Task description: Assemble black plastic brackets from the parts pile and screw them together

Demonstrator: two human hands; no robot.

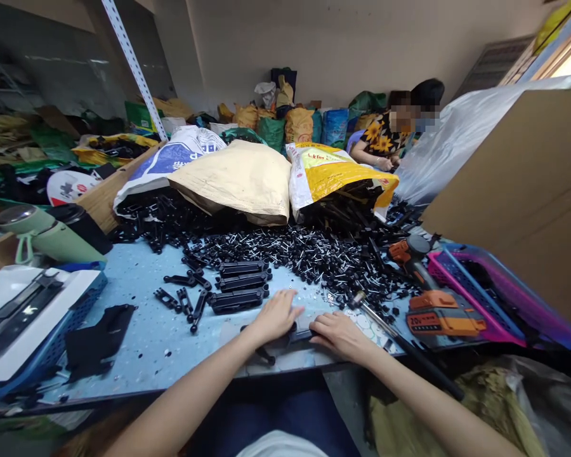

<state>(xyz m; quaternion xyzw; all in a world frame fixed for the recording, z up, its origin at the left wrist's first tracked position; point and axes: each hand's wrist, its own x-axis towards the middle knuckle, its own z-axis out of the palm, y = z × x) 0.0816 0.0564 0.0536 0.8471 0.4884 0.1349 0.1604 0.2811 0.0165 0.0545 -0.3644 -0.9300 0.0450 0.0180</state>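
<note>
At the table's front edge lies a black plastic arm-like part [301, 336], its middle partly hidden by my hands. My left hand [276, 315] is over its left side, fingers stretched out and thumb apart. The fingers of my right hand [339, 334] are bent around the part's right end. A smaller black link [265, 357] pokes out under my left wrist. Just beyond my left hand, several long black arms [240, 299] lie in a stacked row, with loose short black links [198, 311] to their left. A hammer [380, 324] with a dark grip rests right of my right hand.
A heap of small black pieces with metal pins [314, 254] spreads across the table's back, below a beige sack [238, 174] and a yellow sack [337, 178]. An orange cordless drill [433, 311] and a pink basket [490, 317] stand right. Behind, a person [385, 136] sits working.
</note>
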